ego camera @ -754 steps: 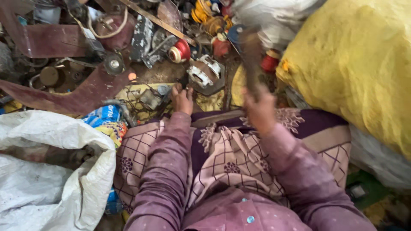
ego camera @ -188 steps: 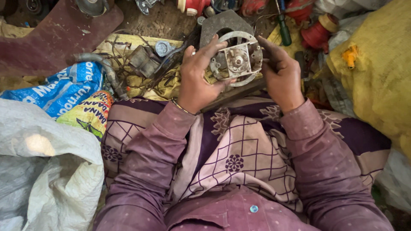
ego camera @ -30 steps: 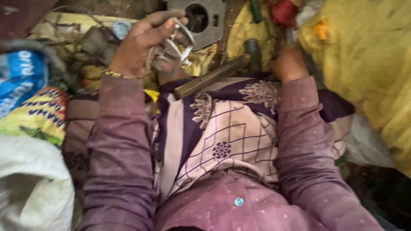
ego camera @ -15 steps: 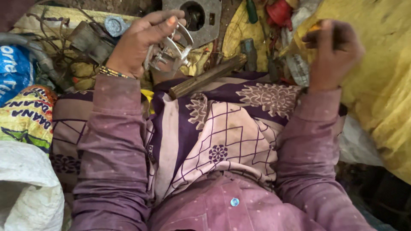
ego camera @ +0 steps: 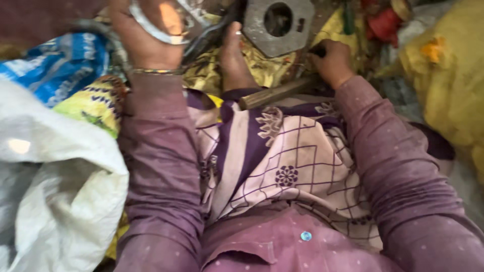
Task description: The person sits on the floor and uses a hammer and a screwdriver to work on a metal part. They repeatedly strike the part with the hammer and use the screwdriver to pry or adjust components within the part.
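- Left hand (ego camera: 146,35), upper left of frame, fingers clamped round a bent metal ring piece (ego camera: 151,31); half a sec ago it sat nearer top centre w/ the same part, so hand + part have swung left and partly out past the top edge.
- Right hand (ego camera: 331,60), upper right-centre, is down on the wooden hammer handle (ego camera: 275,93); fingers curl at its far end, but can't tell if fully closed on it. Half a sec ago that hand was raised over by the yellow sack (ego camera: 448,85); now it's back at the lap edge.
- Judging by that: metal part is freed and carried aside, and the other hand goes back to the tool – work looks mid-way, more pieces left.
- Grey metal plate w/ round hole (ego camera: 280,22) lies top centre, just beyond the bare foot (ego camera: 234,63), which rests betw. the two hands.
- Edges: ring piece cut by top edge; white sack (ego camera: 55,191) fills lower left, touching the left sleeve; blue printed bag (ego camera: 55,65) behind it.
- Open room: little. Yellow sack walls in the right side, red scrap bits (ego camera: 383,22) crowd upper right, patterned cloth lap (ego camera: 282,161) is the only free surface, centre frame.
- Blur is heavy at top, small details not readable.
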